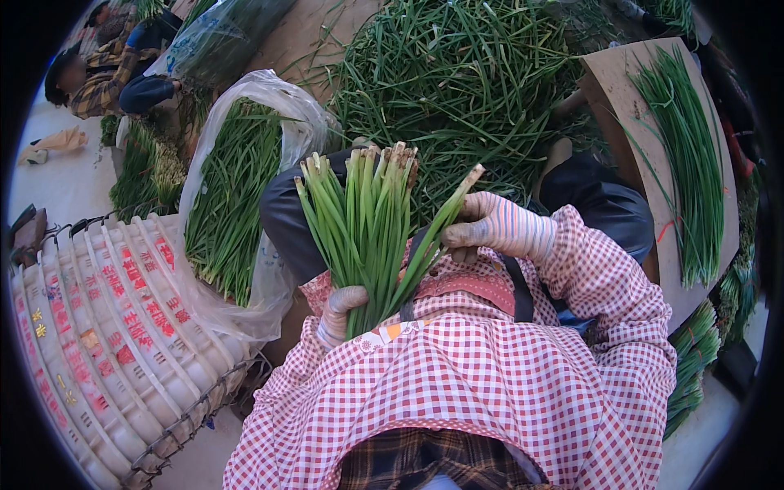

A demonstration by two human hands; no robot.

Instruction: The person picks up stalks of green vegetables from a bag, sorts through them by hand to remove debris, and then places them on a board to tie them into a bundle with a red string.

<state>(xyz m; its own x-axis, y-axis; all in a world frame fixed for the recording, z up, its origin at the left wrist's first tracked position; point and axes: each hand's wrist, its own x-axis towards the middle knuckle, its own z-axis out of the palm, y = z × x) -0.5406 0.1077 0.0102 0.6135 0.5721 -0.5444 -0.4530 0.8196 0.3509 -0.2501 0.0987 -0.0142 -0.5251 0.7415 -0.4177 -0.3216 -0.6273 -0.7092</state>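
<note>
we gripped the green bunch (359,220) low in our left hand (346,309) — pale ends up, long axis near upright. just right of it, our right hand (482,227), reaching leftward, pinched the slanting stalk (451,206), its lower end converging on the bunch — beyond lay the leafy heap (457,98).
</note>
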